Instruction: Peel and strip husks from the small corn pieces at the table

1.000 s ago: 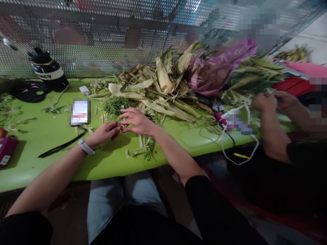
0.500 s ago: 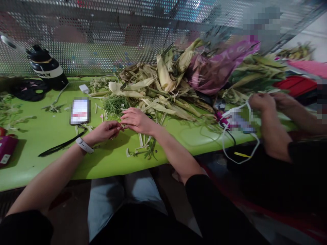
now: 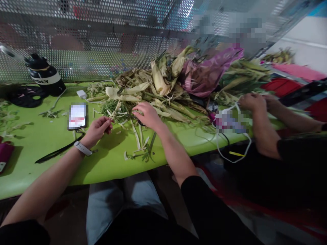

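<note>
green strands (image 3: 108, 109) lie heaped nearer the back edge of the bench (image 3: 107, 166) than its front, so with your hands apart, left hand (image 3: 98, 129) pinched, on what cannot be told, and right hand (image 3: 147, 115) loosely curved beside them, best lift just a few, clear of the husks (image 3: 161, 80).
</note>
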`<action>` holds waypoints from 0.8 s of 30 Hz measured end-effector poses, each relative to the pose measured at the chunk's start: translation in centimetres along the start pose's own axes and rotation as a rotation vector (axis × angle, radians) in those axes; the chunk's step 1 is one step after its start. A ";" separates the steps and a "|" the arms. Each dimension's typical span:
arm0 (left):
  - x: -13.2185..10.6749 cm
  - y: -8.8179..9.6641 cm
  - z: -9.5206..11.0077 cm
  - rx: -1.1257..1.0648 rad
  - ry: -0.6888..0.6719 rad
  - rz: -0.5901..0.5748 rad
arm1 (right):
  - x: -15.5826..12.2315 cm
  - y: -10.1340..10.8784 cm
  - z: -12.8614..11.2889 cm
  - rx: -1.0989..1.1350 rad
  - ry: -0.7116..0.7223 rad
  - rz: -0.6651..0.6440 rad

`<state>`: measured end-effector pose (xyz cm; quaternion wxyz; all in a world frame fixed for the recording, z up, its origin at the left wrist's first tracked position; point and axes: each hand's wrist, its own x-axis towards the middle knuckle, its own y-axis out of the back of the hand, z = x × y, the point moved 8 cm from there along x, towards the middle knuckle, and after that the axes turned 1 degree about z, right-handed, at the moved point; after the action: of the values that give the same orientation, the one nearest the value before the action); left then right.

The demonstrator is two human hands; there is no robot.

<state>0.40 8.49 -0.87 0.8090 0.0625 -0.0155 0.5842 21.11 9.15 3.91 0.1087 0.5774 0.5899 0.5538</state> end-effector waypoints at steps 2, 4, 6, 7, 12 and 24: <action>0.0 0.4 0.0 -0.050 0.000 0.060 | -0.2 -1.0 0.7 -0.051 -0.058 -0.154; 0.0 0.7 0.1 -0.077 -0.004 0.104 | -0.3 -1.8 0.7 -0.082 -0.067 -0.236; 0.0 0.8 0.2 -0.090 -0.008 0.132 | -0.3 -2.3 0.4 -0.084 -0.048 -0.242; 0.1 0.8 0.2 -0.092 -0.009 0.142 | -0.3 -2.5 0.2 -0.076 -0.037 -0.236; 0.2 1.1 -0.1 -0.090 -0.027 0.193 | -0.1 -4.2 -0.7 -0.034 0.005 -0.158; 0.2 1.9 0.2 -0.063 -0.102 0.261 | 0.1 -3.8 0.6 0.022 -0.030 0.090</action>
<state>-1.33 9.25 -0.47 0.7258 0.0641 -0.0827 0.6799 19.42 10.68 0.76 0.0860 0.6126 0.5679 0.5429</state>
